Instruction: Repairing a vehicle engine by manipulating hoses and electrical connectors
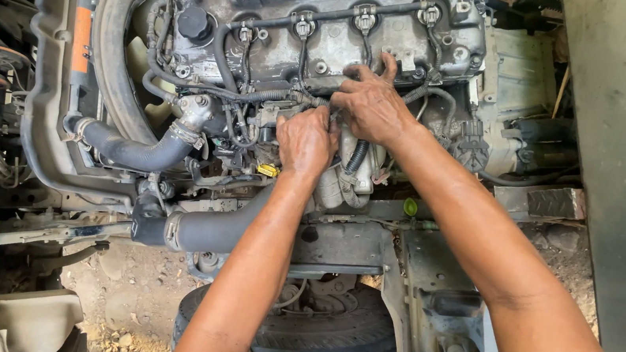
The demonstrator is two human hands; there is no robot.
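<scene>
- Head view, at the left: a black radiator hose (133, 152) curves down from the engine (330, 35), well apart from both hands.
- The left hand (305, 142) presses into the wiring harness (259, 98) on the engine's side, fingers curled; whether they clamp something I cannot tell.
- The right hand (371, 105) lies just beside it, fingers spread on the engine as if to steady itself.
- Below, a tyre (324, 344) shows.

A bundle of black hoses (259, 96) and wires is running along the side of the grimy grey engine (330, 35), passing right under the fingers (357, 74). A short ribbed black hose (356, 156) is hanging just below them.
</scene>
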